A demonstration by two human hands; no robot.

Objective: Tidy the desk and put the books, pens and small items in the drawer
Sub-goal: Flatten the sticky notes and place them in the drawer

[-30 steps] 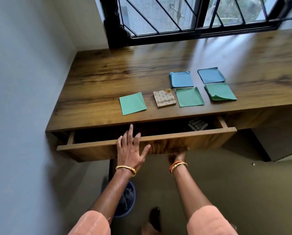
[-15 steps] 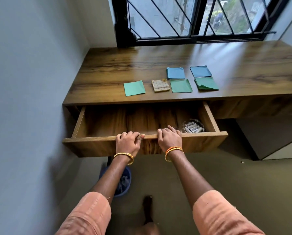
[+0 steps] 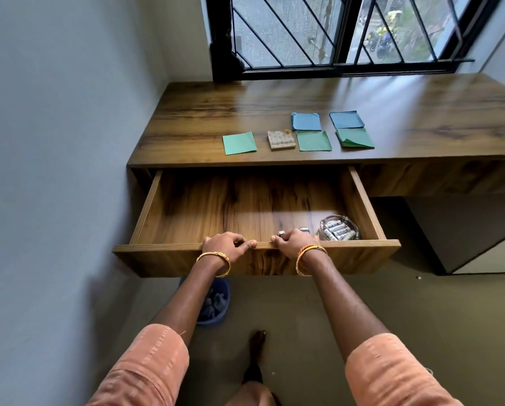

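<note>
The wooden drawer (image 3: 163, 260) stands pulled far out from under the desk (image 3: 216, 109). My left hand (image 3: 226, 247) and my right hand (image 3: 296, 244) both grip the top edge of its front panel, fingers curled over the rim. On the desk lie a light green paper square (image 3: 239, 143), a small patterned notebook (image 3: 280, 139), two more green squares (image 3: 314, 141) (image 3: 354, 138) and two blue squares (image 3: 306, 121) (image 3: 346, 119). Inside the drawer at the front right sits a glass dish (image 3: 338, 228) holding small rolled items.
A grey wall closes off the left side. A barred window (image 3: 333, 30) runs behind the desk. On the floor under the drawer stands a blue bin (image 3: 214, 306), with my foot (image 3: 257, 344) beside it. A grey cabinet (image 3: 465, 235) sits under the desk's right part.
The drawer has come out much further. My left hand went from lying flat on the front panel to gripping its top edge, and my right hand came up from below onto the same edge.
</note>
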